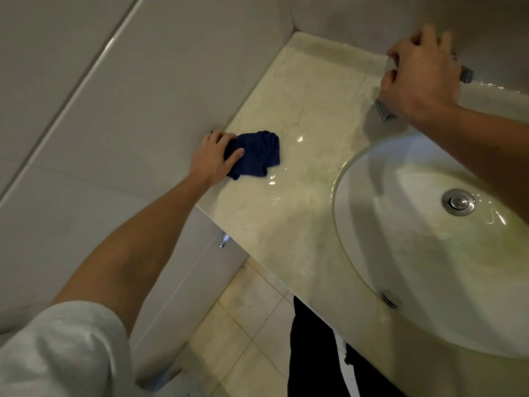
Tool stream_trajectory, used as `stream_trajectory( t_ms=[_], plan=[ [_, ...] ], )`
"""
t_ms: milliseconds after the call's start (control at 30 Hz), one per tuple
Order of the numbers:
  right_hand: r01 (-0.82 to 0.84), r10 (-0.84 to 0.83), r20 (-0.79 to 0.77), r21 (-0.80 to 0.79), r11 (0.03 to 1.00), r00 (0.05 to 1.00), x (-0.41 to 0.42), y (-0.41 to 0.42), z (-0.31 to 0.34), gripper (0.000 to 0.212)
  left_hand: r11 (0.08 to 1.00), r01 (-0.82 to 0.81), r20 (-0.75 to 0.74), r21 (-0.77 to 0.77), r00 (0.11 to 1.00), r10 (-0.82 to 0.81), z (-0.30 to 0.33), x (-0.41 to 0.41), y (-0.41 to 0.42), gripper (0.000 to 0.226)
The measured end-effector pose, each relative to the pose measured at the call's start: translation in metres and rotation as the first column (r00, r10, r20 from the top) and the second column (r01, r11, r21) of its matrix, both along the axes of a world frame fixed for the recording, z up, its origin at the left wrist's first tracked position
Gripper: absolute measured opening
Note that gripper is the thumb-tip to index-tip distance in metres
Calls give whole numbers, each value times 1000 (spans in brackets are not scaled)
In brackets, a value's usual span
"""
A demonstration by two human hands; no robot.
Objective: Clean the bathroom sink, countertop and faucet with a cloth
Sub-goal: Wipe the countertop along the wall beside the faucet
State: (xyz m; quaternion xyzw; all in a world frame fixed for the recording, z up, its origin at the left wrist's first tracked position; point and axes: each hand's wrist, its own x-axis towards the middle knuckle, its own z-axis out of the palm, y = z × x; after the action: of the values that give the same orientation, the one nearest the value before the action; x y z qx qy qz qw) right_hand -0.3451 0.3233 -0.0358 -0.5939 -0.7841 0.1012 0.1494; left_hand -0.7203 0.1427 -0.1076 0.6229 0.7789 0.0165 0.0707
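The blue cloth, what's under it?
The cloth lies on the wet marble countertop, with the left hand pressing its edge. The patch beneath is hidden.

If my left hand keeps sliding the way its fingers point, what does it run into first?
Beyond the dark blue cloth that the left hand presses, bare marble countertop; then probably the chrome faucet, though depth is unclear.
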Motion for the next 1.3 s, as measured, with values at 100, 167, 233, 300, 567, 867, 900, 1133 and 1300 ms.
stream_trajectory(
  t_ms=[100,167,233,300,567,867,900,1133,1300],
  plan=[
    [-1,1,9,-5,1000,1000,0,0,-1,39,997,-74,-85,24,993,76,-4,6,-19,52],
    [-5,5,14,-9,1000,1000,0,0,-1,40,993,-119,-169,16,978,120,-4,8,-29,52],
    [-4,4,21,-8,1000,1000,0,0,-1,41,989,-151,-253,8,956,148,-3,6,-40,52],
    [6,-6,30,-10,1000,1000,-1,-1,-1,41,984,-176,-311,-2,936,166,-2,6,-51,53],
    [24,-23,36,-28,999,999,-3,-3,2,42,954,-300,-211,-1,933,293,10,2,-69,54],
    [19,-19,24,-31,999,1000,-4,-5,1,45,943,-316,-192,105,924,331,-15,48,-77,89],
    [17,-16,26,-31,999,1000,-3,-5,1,46,946,-309,-209,96,923,323,-14,49,-80,88],
    [10,-9,27,-47,999,1000,-2,-5,0,56,949,-314,-361,-30,889,282,-4,49,-73,84],
    [8,-7,11,-55,998,1000,-2,-5,2,55,976,-195,-483,-96,866,126,-6,30,-65,40]
  ],
)
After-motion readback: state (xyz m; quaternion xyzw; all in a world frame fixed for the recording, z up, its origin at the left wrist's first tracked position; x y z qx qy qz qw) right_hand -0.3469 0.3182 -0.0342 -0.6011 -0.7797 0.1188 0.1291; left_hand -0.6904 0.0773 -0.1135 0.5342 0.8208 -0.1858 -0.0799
